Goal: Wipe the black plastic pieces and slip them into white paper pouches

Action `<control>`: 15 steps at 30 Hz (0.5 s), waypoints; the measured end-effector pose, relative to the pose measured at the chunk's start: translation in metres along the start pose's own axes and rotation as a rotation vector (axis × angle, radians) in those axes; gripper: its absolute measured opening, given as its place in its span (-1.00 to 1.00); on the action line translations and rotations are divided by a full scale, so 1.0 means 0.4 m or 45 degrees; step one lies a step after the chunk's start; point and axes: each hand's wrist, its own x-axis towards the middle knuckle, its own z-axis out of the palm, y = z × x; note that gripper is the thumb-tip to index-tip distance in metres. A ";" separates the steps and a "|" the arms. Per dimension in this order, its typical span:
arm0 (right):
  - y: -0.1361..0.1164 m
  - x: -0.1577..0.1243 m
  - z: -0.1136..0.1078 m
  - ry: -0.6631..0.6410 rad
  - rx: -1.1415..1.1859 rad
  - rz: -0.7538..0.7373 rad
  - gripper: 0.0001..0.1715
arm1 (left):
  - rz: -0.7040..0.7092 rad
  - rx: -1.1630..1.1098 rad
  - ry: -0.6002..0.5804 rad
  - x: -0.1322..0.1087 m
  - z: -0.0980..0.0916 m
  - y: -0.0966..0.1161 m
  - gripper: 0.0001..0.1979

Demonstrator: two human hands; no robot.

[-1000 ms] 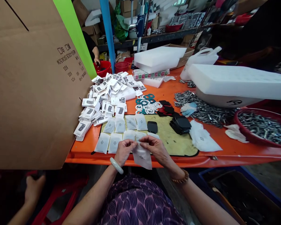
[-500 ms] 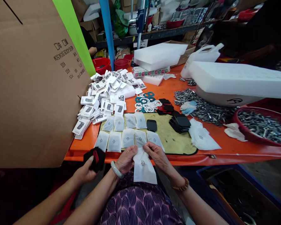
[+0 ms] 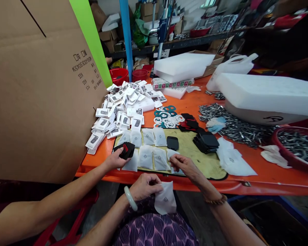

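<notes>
My left hand (image 3: 144, 186) is closed on a white pouch (image 3: 165, 199) held low over my lap, below the table edge. My right hand (image 3: 184, 163) reaches onto the yellowish mat (image 3: 192, 153), its fingers touching a white pouch (image 3: 173, 157) in the near row; it looks pinched on it. Rows of white pouches (image 3: 146, 147) lie on the mat beside a black pad (image 3: 172, 142). Another person's hand (image 3: 115, 158) comes in from the left holding a small stack of black pads with red (image 3: 125, 150) over the pouches.
A big cardboard box (image 3: 38, 92) stands at the left. A heap of small white cards (image 3: 120, 106) lies behind the mat, with teal rings (image 3: 165, 114), black pad stacks (image 3: 205, 140), metal parts (image 3: 233, 123), a red basket (image 3: 295, 147) and white foam blocks (image 3: 267, 92) on the orange table (image 3: 246, 181).
My left hand has dropped to my lap with the pouch. My right hand let go and reached to the mat. The other person's hand rose from under the table with black pads.
</notes>
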 end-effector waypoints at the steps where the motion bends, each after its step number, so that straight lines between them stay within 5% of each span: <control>1: 0.003 0.027 -0.021 0.100 -0.054 -0.047 -0.52 | 0.016 0.040 0.006 -0.001 -0.011 0.003 -0.88; 6: 0.025 0.161 -0.126 0.463 -0.727 -0.164 -0.79 | 0.123 0.275 0.245 -0.009 -0.133 0.041 -0.84; 9: 0.031 0.214 -0.149 0.458 -1.033 -0.145 -0.66 | 0.129 0.334 0.312 -0.012 -0.178 0.060 -0.82; 15: 0.018 0.265 -0.151 0.239 -1.338 -0.055 -0.49 | 0.115 0.363 0.114 0.008 -0.096 0.046 -0.82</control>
